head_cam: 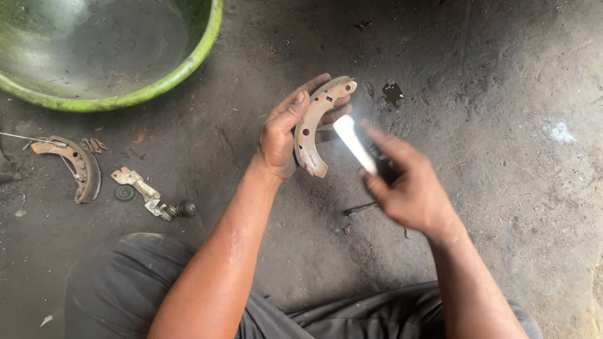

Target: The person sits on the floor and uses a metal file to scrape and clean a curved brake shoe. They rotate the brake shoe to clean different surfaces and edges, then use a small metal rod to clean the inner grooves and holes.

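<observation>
Dark, stained concrete floor [502,94], oily & scuffed, w/ a green basin [188,63] at the far left corner of view and the person's grey-trousered knees at the near edge. Left hand [282,135] holds a brake shoe [311,125] upright over mid-floor, fingers wrapped round its back edge, thumb along the rim. Right hand [408,188] is closed on a bright white strip-like tool [353,143], blurred, its tip just beside or touching the shoe's curved face; can't tell which. Judging by that, cleaning or dressing of the shoe looks underway, not finished: surface is rusty-brown, worn, dull, w/ holes in the web & a notched top end. A second brake shoe [78,166] lies at the left edge of the floor, untouched, w/ a thin spring or wire by it. Near it a small bracket [135,183], a washer [124,193] & a bolt-like piece [179,209] lie loose, so the assy is apart & nothing's refitted.
</observation>
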